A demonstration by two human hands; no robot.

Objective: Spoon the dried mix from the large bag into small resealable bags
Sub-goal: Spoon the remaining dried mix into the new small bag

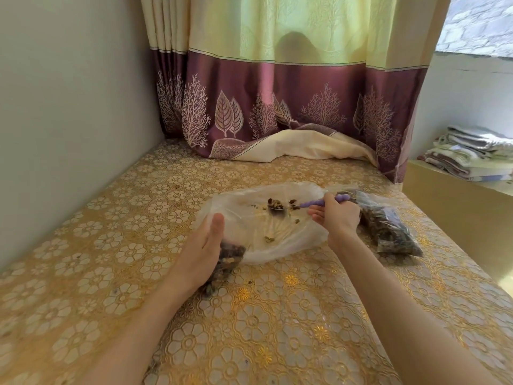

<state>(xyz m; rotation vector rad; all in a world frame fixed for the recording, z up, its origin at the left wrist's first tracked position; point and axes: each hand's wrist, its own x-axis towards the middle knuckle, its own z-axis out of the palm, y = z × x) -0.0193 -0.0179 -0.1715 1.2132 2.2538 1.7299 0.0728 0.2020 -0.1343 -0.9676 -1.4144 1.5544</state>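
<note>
A large clear plastic bag [258, 218] lies open on the table with a few scattered bits of dried mix inside. My right hand [337, 215] grips a purple-handled spoon [313, 203] whose bowl, loaded with dried mix, is inside the large bag. My left hand [202, 254] holds a small bag [226, 263] filled with dark dried mix at the large bag's near left edge; most of that small bag is hidden under my palm. Filled small resealable bags [388, 229] lie to the right, behind my right hand.
The table [277, 329] has a gold floral plastic cover. A grey wall runs along the left. A purple and cream curtain [277, 107] hangs at the back, its hem resting on the table. Folded cloths [472, 154] sit on a ledge at the right.
</note>
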